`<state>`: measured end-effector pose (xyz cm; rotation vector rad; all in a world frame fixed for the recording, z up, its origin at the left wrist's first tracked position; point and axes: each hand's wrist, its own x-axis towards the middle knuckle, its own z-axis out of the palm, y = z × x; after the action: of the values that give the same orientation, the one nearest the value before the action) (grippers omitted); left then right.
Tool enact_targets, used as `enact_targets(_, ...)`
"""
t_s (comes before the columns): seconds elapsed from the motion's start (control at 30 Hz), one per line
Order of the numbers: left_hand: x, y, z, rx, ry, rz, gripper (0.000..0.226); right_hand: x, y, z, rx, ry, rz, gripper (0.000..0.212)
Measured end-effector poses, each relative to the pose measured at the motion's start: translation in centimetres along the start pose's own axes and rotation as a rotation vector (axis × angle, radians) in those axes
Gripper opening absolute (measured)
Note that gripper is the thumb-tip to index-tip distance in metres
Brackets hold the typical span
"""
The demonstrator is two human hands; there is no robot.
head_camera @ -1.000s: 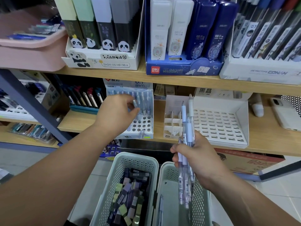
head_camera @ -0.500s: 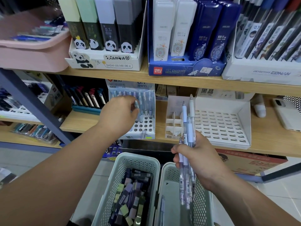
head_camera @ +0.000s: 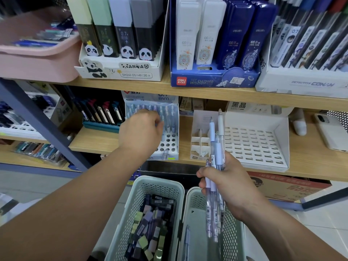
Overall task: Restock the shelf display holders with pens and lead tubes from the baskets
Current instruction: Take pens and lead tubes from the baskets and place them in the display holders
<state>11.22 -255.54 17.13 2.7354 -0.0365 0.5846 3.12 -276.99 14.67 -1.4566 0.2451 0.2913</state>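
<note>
The bundle of pens [head_camera: 218, 153] is gripped upright in the right hand [head_camera: 231, 187], fingers and thumb wrapped round the clear barrels at mid-length, with the lilac and white caps pointing up and the tips hanging below the fist. The bundle sits to the lower right of the pale blue pen display holder [head_camera: 170, 142], which stands on the lower wooden shelf; its rear rows are filled with pens and its front holes are empty. The left hand [head_camera: 141, 130] is on the left part of that holder, with its fingers curled over the standing pens (whether they pinch one cannot be told, as the back of the hand covers the contact). Directly below the holder stands the left basket [head_camera: 160, 180], holding lead tubes [head_camera: 150, 227] in dark, lilac and green. Touching it on the right is the right basket [head_camera: 191, 200], under the gripped bundle, with one pen [head_camera: 186, 240] lying inside. Just right of the holder is a white divided box [head_camera: 200, 144], then a slotted white tray [head_camera: 254, 146]. Above the holder, on the upper shelf, stands a panda-printed lead box [head_camera: 120, 70].
</note>
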Motion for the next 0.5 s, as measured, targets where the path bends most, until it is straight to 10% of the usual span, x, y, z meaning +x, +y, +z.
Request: enact_targets(0.5, 0.19, 0.34, 0.75, 0.222, -0.056, 0.048, 0.027, -0.92, -0.77, 0.24, 0.052, -0.208, 0.031, 0.037)
